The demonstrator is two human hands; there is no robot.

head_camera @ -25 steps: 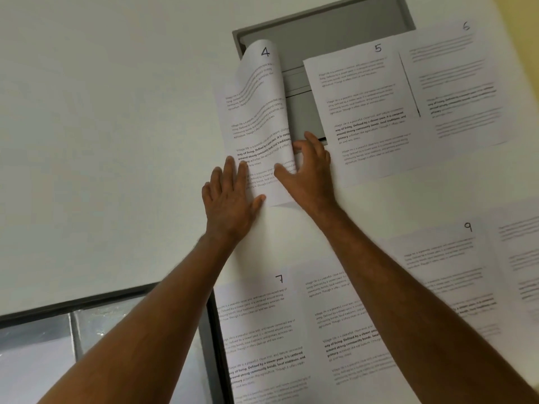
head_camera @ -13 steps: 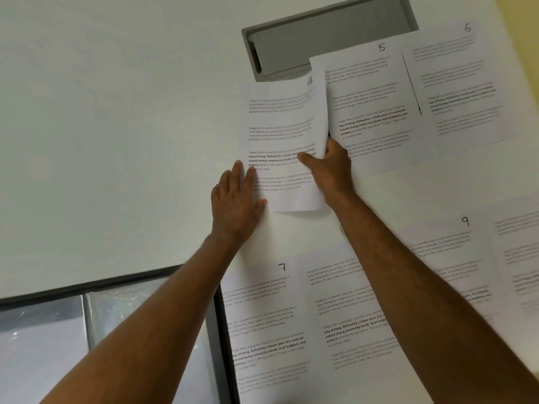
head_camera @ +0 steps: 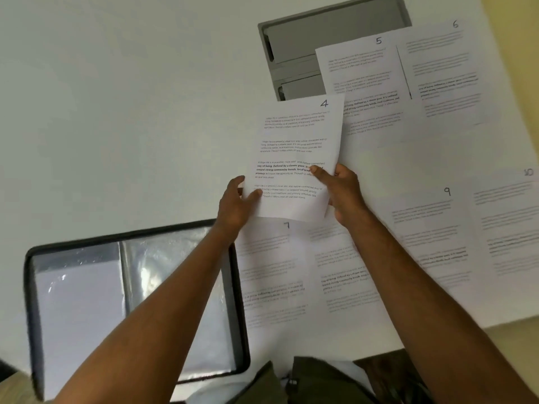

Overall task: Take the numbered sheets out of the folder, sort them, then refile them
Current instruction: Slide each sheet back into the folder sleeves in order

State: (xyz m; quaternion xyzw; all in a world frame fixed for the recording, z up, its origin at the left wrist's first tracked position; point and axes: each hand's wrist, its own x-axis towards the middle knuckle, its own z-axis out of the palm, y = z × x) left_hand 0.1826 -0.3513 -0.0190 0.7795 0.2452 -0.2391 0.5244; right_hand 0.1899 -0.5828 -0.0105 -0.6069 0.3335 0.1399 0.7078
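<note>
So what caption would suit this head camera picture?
Both hands, left and right, lift sheet 4 above the table, the open folder lower left.

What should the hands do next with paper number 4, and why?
Probably carry sheet 4, gripped by the left hand and right hand, toward the open folder. Sheets 5 and up lie sorted, so 4 likely files first.

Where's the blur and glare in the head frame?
Head view: sheet 4 between the hands is sharpest; sheet 7 and sheet 10 smear towards the edges; glare streaks the folder sleeves; wide-angle bends the table's right edge.
</note>
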